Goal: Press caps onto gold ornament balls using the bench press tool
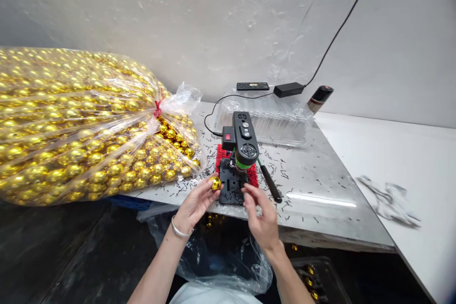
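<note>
A shiny gold ball (215,183) is pinched between the fingertips of my left hand (199,202), just left of the black base plate (231,195) of a small press-like machine (245,140). My right hand (261,211) is at the right front of the plate with its fingers curled together; whether something small is between them is too small to make out. The machine's black-gripped lever (270,184) slants down to the right of that hand. Small black bits lie on the plate and around it, and a red mat (253,175) shows underneath.
A large clear bag of gold balls (89,142) fills the left side. Behind the machine are clear plastic packaging (263,123), a power adapter (289,89) and a spray can (320,98). White gloves (392,202) lie at right; an open plastic bag (221,266) hangs below.
</note>
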A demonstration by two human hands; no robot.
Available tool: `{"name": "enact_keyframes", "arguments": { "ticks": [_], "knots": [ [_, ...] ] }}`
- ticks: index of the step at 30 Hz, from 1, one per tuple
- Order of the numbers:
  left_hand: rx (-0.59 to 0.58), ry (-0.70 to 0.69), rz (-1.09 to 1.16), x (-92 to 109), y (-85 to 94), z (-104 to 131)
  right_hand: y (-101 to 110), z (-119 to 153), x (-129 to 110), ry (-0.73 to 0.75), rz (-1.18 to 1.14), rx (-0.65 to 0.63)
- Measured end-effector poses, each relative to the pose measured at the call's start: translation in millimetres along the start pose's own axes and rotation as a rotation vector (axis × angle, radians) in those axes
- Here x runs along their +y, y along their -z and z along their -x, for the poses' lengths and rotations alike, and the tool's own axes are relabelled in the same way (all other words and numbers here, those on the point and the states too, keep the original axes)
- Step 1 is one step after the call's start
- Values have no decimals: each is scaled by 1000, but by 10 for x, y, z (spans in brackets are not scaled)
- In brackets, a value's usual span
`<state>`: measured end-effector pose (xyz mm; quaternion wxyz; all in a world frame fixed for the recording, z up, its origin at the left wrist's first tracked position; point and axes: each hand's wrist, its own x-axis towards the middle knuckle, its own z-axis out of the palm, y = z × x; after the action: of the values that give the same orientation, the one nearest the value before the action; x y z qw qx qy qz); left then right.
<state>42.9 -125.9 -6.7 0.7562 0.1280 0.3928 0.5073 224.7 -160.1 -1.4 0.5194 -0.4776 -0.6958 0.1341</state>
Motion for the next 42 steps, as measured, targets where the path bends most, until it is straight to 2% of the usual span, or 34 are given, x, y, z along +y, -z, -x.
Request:
{"name": "enact_keyframes", "arguments": {
  "ticks": [4,8,15,20,24,29,33,38,42],
  "knots": [
    [-39,-17,2,-203,-72,11,-221,61,-139,9,-71,-165],
    [-50,-28,28,-328,-104,30,-339,147,-173,-44,-74,-190],
    [-51,28,101,-342,-73,12,-318,223,-64,-91,-51,-125],
    [63,72,62,-279,-66,-42,-223,248,16,-113,-43,-127],
    [126,-134,-103,-271,-92,-155,-52,215,95,-131,-18,-46],
    [143,-415,-569,-399,-89,-413,164,122,153,-199,-32,78],
    [149,-616,-876,-518,-37,-584,229,107,146,-192,-40,105],
    [206,-867,-1229,-579,9,-622,249,152,119,-177,-18,111],
    [126,-1010,-1353,-591,23,-603,330,72,72,-68,46,184]
  ]
}}
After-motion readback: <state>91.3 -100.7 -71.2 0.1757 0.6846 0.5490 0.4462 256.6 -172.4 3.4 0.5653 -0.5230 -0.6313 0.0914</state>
